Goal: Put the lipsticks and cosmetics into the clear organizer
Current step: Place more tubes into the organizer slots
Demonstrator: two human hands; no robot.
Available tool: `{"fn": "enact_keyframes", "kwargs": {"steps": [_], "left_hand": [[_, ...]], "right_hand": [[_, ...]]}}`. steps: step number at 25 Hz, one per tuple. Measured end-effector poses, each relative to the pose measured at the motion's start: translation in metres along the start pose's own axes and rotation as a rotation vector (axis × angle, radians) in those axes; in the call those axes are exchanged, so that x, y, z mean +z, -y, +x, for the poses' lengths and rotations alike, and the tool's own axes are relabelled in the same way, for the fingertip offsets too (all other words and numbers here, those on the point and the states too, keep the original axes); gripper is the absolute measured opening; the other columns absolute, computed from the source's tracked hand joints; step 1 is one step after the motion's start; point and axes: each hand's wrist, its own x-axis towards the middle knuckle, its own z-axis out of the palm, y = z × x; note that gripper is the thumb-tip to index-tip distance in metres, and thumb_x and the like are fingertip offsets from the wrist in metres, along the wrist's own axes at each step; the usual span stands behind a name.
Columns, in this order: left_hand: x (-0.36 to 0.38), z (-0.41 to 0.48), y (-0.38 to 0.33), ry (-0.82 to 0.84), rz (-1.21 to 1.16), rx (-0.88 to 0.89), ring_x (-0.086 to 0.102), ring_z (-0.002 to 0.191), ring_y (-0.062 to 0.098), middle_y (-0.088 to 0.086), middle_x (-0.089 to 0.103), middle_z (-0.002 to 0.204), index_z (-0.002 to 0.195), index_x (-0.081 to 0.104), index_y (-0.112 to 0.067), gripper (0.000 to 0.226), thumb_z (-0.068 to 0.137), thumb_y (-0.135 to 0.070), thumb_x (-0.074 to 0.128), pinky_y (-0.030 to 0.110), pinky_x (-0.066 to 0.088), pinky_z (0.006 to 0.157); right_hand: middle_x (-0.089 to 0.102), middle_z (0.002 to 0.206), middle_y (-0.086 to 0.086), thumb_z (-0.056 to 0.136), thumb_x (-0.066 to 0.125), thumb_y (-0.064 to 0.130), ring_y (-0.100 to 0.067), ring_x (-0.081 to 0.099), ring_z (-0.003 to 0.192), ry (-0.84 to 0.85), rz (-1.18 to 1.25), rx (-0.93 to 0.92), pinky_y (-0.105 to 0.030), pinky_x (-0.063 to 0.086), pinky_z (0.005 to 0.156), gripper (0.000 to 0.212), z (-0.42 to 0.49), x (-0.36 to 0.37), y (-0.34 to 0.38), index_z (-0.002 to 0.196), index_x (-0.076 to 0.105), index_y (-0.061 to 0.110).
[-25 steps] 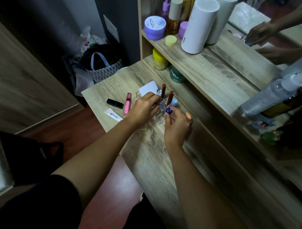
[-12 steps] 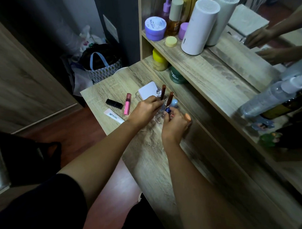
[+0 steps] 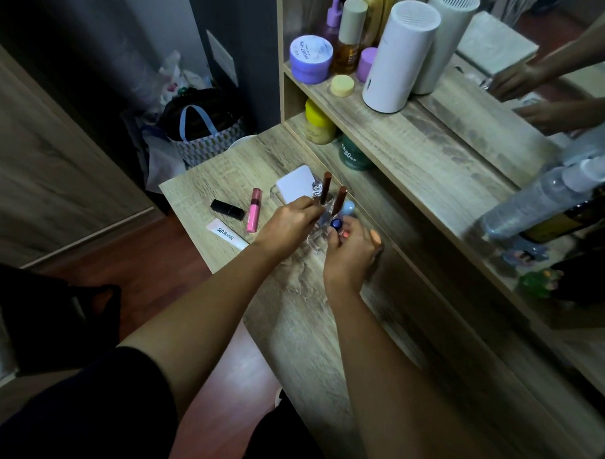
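Both hands at the clear organizer (image 3: 320,226) on the wooden table (image 3: 291,308).

The right hand (image 3: 351,253) pinches a small blue-capped item (image 3: 335,224) over the organizer; the left hand (image 3: 289,223), fingers curled, touches its left side (grip unclear). Two brown lip tubes (image 3: 326,185) stand at the hands' 12 o'clock. At 9 o'clock lie a pink gloss (image 3: 253,210), black lipstick (image 3: 227,209) and white tube (image 3: 227,234), unmoved since earlier.

The clear organizer (image 3: 320,226) is mostly hidden behind both hands, and its compartments cannot be told apart. The white tube (image 3: 227,234) at 9 o'clock from the left hand (image 3: 287,225) disappears under the wrist. The spray bottle (image 3: 549,196) is blurred.
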Motion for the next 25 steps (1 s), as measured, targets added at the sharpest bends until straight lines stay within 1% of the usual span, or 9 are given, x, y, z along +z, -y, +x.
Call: {"fn": "enact_keyframes", "kwargs": {"steps": [1,3,7,8,11,13,17,21,25], "left_hand": [[0.0,-0.001,0.0,-0.009,0.002,0.008,0.066,0.092,0.036,0.023,0.067,0.104,0.112,0.063,0.0,0.028,0.084,-0.003,0.057,0.04,0.055,0.075],[-0.001,-0.004,0.0,-0.036,0.001,0.025,0.067,0.087,0.037,0.024,0.068,0.099,0.107,0.065,0.002,0.026,0.083,-0.001,0.059,0.041,0.057,0.071],[-0.006,-0.014,0.003,-0.099,-0.058,-0.018,0.068,0.085,0.034,0.023,0.07,0.094,0.102,0.066,0.003,0.02,0.085,-0.004,0.059,0.041,0.058,0.074],[-0.007,-0.018,0.006,-0.131,-0.073,-0.039,0.068,0.085,0.033,0.022,0.07,0.092,0.101,0.067,0.003,0.019,0.084,-0.003,0.06,0.039,0.057,0.076],[-0.015,-0.037,0.026,-0.223,-0.121,-0.204,0.068,0.085,0.034,0.022,0.07,0.09,0.098,0.068,0.003,0.018,0.083,-0.001,0.061,0.038,0.054,0.082],[-0.021,-0.053,0.043,-0.215,-0.109,-0.33,0.067,0.085,0.035,0.023,0.069,0.093,0.1,0.068,0.002,0.019,0.083,-0.002,0.062,0.037,0.053,0.078],[-0.033,-0.085,0.079,-0.188,-0.029,-0.526,0.066,0.084,0.034,0.021,0.069,0.095,0.102,0.069,-0.003,0.02,0.085,-0.009,0.061,0.034,0.049,0.074],[-0.033,-0.093,0.1,-0.207,-0.205,-0.869,0.067,0.086,0.027,0.018,0.071,0.098,0.101,0.068,-0.005,0.028,0.084,-0.028,0.065,0.026,0.046,0.075],[-0.025,-0.079,0.108,-0.141,-0.365,-1.114,0.064,0.099,0.026,0.015,0.069,0.106,0.106,0.061,-0.006,0.049,0.075,-0.042,0.072,0.03,0.05,0.082]], "right_hand": [[0.066,0.115,-0.009,0.082,0.068,0.01,-0.023,0.05,0.119,0.005,-0.021,-0.014,-0.04,0.047,0.099,0.036,0.0,-0.001,0.0,0.117,0.06,0.013],[0.066,0.116,-0.008,0.081,0.069,0.011,-0.025,0.048,0.12,-0.007,-0.065,-0.048,-0.038,0.046,0.099,0.037,-0.001,-0.002,0.002,0.117,0.06,0.012],[0.067,0.11,-0.011,0.081,0.069,0.006,-0.013,0.051,0.106,-0.075,0.03,-0.094,-0.004,0.03,0.09,0.031,-0.011,-0.007,0.006,0.111,0.062,0.007],[0.067,0.106,-0.013,0.081,0.068,0.005,-0.013,0.053,0.099,-0.077,0.072,-0.119,-0.001,0.031,0.088,0.025,-0.015,-0.009,0.008,0.106,0.063,0.006],[0.067,0.096,-0.015,0.085,0.065,0.008,-0.027,0.062,0.087,0.02,0.089,-0.221,-0.027,0.047,0.082,0.012,-0.028,-0.004,0.013,0.096,0.064,0.005],[0.069,0.095,-0.016,0.085,0.063,0.01,-0.031,0.064,0.086,0.141,0.048,-0.268,-0.031,0.044,0.08,0.013,-0.031,0.006,0.015,0.097,0.066,0.005],[0.073,0.096,-0.02,0.087,0.062,0.015,-0.035,0.067,0.09,0.422,-0.017,-0.268,-0.043,0.053,0.082,0.019,-0.025,0.041,0.026,0.103,0.068,0.007],[0.072,0.098,-0.02,0.088,0.062,0.023,-0.034,0.067,0.092,0.488,-0.104,-0.222,-0.043,0.053,0.081,0.024,-0.009,0.079,0.048,0.105,0.065,0.005],[0.07,0.104,-0.02,0.088,0.061,0.032,-0.033,0.065,0.098,0.517,-0.224,-0.17,-0.04,0.053,0.084,0.034,0.002,0.105,0.055,0.105,0.062,0.003]]}}
